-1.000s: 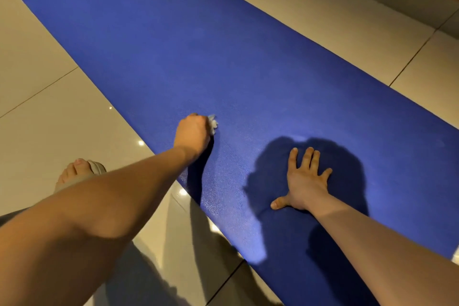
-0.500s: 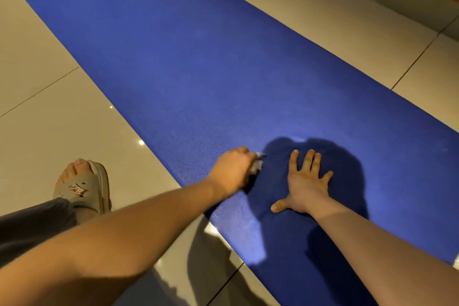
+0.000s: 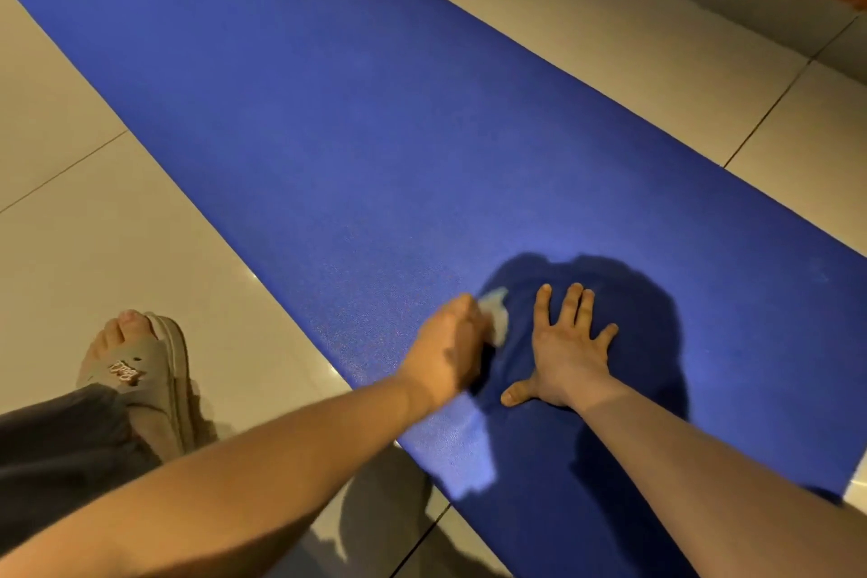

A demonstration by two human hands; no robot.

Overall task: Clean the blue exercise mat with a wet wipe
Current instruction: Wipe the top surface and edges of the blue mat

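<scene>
Around the long blue textured exercise mat (image 3: pixel 375 131) is glossy beige tiled floor (image 3: pixel 117 249), w/ a foot in a beige rubber sandal (image 3: pixel 155 371) and a dark trouser leg (image 3: pixel 56 436) at the left, and the right hand (image 3: pixel 565 354) lies just beside the wipe. The left hand (image 3: pixel 448 350) is curled round a small crumpled white wet wipe (image 3: pixel 498 310), pressing it on the mat near its left edge; the right hand is flat, fingers spread, palm on the mat, holding nothing. Beyond both hands the mat runs wide to the far end, tiles along both long edges
</scene>
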